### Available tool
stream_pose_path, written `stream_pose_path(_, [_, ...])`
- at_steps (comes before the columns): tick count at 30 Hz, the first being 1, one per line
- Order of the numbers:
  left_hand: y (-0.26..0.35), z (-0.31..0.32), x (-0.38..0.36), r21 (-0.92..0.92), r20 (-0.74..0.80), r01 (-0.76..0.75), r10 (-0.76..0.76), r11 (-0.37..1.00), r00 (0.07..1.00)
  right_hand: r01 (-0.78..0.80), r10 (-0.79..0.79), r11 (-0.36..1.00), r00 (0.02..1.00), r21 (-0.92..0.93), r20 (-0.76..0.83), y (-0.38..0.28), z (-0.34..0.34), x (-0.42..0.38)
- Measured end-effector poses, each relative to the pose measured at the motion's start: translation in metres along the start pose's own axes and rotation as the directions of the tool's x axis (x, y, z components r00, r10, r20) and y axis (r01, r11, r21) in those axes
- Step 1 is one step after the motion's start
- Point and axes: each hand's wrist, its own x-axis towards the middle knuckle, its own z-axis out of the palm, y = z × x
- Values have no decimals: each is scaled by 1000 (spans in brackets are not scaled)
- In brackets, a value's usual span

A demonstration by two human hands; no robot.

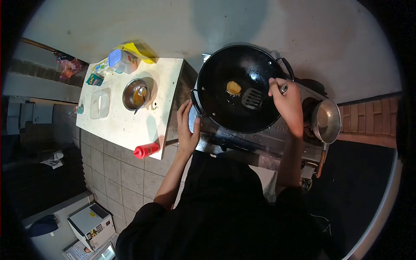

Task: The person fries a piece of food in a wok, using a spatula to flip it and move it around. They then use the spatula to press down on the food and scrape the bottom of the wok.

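Observation:
A black wok (216, 108) sits on the stove, with a small round golden-brown fried piece (233, 88) in it. My right hand (287, 102) is closed around the handle of a slotted spatula (252, 99), whose blade rests inside the wok to the right of the piece. Beside the wok's left loop handle (196, 102) is my left hand (187, 130), fingers stretched out and thumb apart, with the fingertips right at the handle.
A hammered saucepan (327, 121) stands on the right burner of the stove (271, 145). On the white table (117, 121) at left are a steel bowl (130, 96), a clear plastic container (100, 104), a blue-lidded tub (123, 61) and a red bottle (146, 150) near the edge.

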Motion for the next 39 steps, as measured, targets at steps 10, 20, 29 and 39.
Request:
stream_pose_path(10, [6,-19,5,27,93,21,-23,999,995,-34,33,997,999,76,20,14,-6,10])
stream_pose_path(20, [4,-50,54,-4,290,-65,63,998,955,-235,247,938,969,253,-13,10,-13,-41])
stream_pose_path(29, [-1,-41,63,112,355,-160,111,981,928,-264,268,928,963,263,20,-9,-14,-70])
stream_pose_path(39, [2,-45,74,74,367,-212,170,975,914,-45,65,984,991,174,-113,-20,17,-66])
